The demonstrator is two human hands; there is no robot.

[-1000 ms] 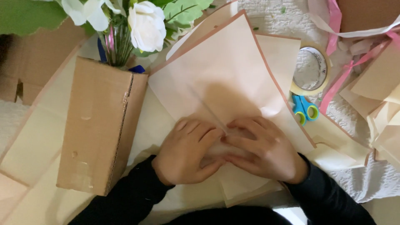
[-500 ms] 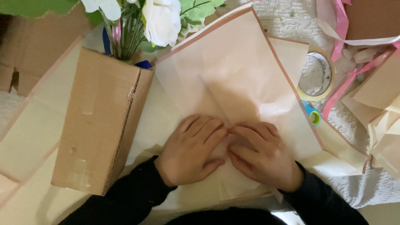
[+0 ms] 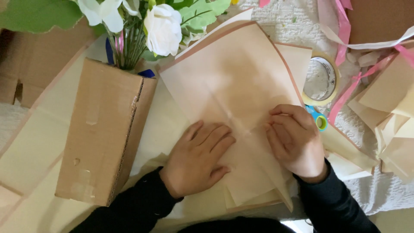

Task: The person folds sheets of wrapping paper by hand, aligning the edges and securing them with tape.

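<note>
White, nubbly cloth [image 3: 371, 190] covers the worktop, and most of it lies under loose cream and peach sheets. We have both hands pressed flat on a peach wrapping sheet [image 3: 228, 82] at the centre, on top of the other paper. Our left hand [image 3: 199, 159] lies palm down with fingers spread and grips nothing. Our right hand [image 3: 295, 140] has its fingers curled onto the sheet's right edge; whether it pinches the paper we cannot tell.

Between the hands runs a faint crease. We judge that uneven pressure could send that crease crooked, and the thin sheet may slide on the slick layers beneath it.

At 9 o'clock from the hands stands a tall cardboard box [image 3: 103, 133] holding white flowers [image 3: 163, 26]; a stray elbow could tip it. At 2 o'clock lies a tape roll [image 3: 321, 80], with blue-handled scissors [image 3: 317, 118] partly hidden just below it. Pink ribbon [image 3: 345, 32] trails at 1 o'clock, and more cut paper [image 3: 394, 116] is piled at 3 o'clock.
</note>
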